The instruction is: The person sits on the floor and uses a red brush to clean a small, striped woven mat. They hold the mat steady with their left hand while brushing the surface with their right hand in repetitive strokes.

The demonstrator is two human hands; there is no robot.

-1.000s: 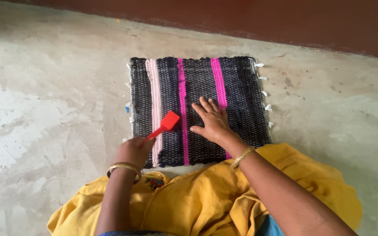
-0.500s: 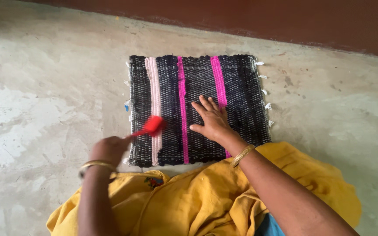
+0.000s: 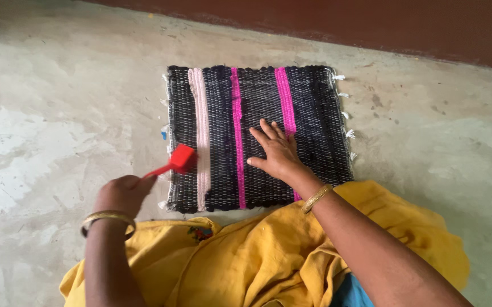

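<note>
A small woven mat [image 3: 314,113], dark with one pale pink and two bright pink stripes, lies flat on the concrete floor in front of me. My left hand [image 3: 122,193] grips the handle of a red brush [image 3: 180,159], whose head rests on the mat's left part, beside the pale stripe. My right hand [image 3: 277,150] lies palm down with fingers spread on the mat's middle, next to the right bright pink stripe. Both wrists carry gold bangles.
Yellow cloth [image 3: 269,256] covers my lap at the mat's near edge. Patchy grey concrete floor [image 3: 47,119] surrounds the mat. A dark red-brown wall base [image 3: 371,23] runs along the far side.
My left hand has swept the red brush leftward across the mat, from near the middle pink stripe to the left edge. My right hand has stayed pressed on the mat.
</note>
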